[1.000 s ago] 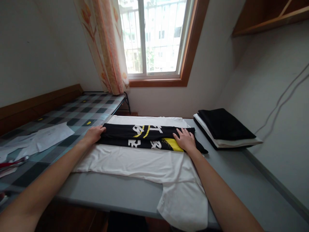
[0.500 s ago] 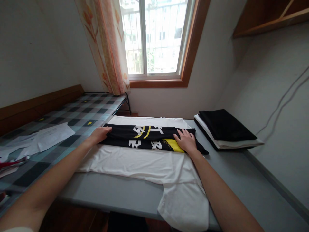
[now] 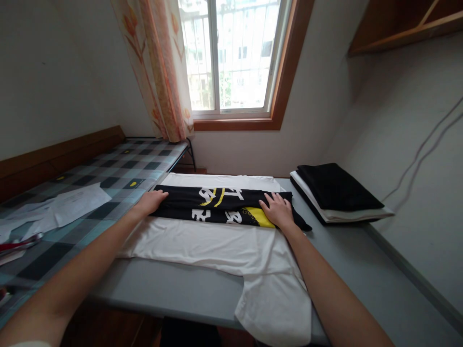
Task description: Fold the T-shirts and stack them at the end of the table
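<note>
A black T-shirt (image 3: 181, 205) with white lettering and a yellow patch lies folded into a long strip. Under it, a white T-shirt (image 3: 202, 241) is spread on a grey table, one sleeve hanging over the front edge. My left hand (image 3: 152, 200) is closed at the black shirt's left end, its fingers bent over the fabric; the thumb is partly hidden. Flat on the strip's right part, over the yellow patch, rests my right hand (image 3: 280, 209) with fingers spread.
Folded black and white garments (image 3: 340, 193) are stacked on the table's right side. To the left, a bed with a checked mattress (image 3: 144, 159) adjoins the table (image 3: 173, 284) and carries loose papers (image 3: 68, 207). A wooden shelf (image 3: 405, 41) juts from the wall at upper right.
</note>
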